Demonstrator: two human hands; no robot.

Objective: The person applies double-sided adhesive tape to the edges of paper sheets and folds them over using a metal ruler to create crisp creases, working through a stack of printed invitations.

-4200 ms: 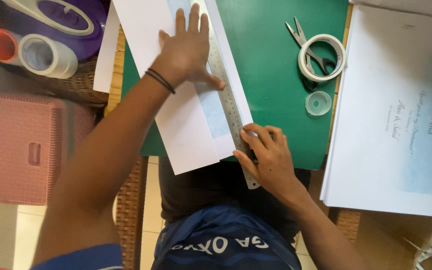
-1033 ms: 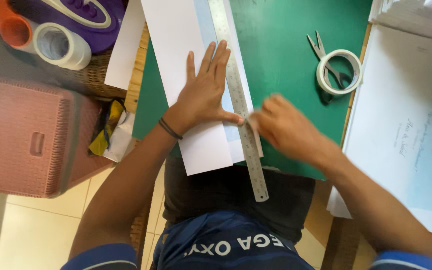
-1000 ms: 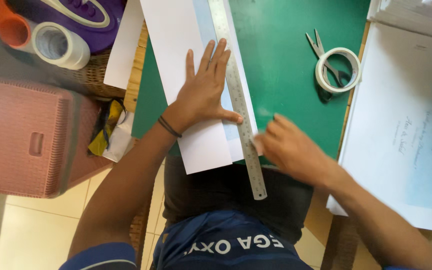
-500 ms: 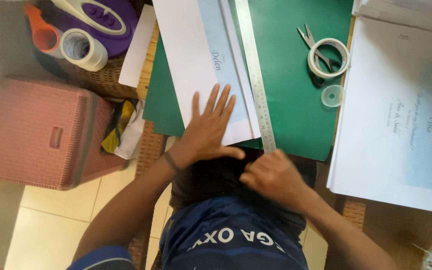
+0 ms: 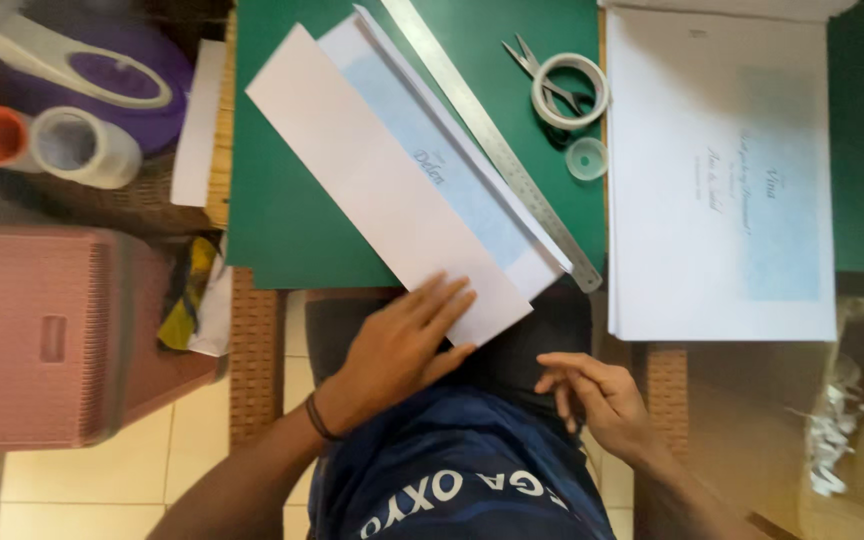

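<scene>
One view only, the head camera, and I take the green cutting mat point(image 5: 282, 200) as my landmark. Two hands show. My left hand point(image 5: 402, 345) lies flat with fingers spread, fingertips pressing the near end of the long white paper strip point(image 5: 372, 190), just past the mat's near edge; it pins the strip and grasps nothing. My right hand point(image 5: 597, 400) hovers loose and half curled below the mat's near right corner, empty and touching nothing.

One white strip runs slantwise across the mat from its far left to its near edge. Beneath it lies one printed sheet with a pale blue band point(image 5: 452, 180), showing along the strip's right side. One steel ruler point(image 5: 497, 150) lies on the mat just right of that sheet, parallel to it and touching its edge, with its near tip at the mat's near right corner.

At the mat's far right I count one pair of scissors point(image 5: 527, 60), one tape roll point(image 5: 570, 90) lying over the scissors, and one small clear lid point(image 5: 586, 158). Right of the mat sits one large printed sheet point(image 5: 722, 170). Left of the mat: one pink basket point(image 5: 42, 335), one purple tape dispenser point(image 5: 92, 75) and one bottle with an orange cap point(image 5: 42, 140).
</scene>
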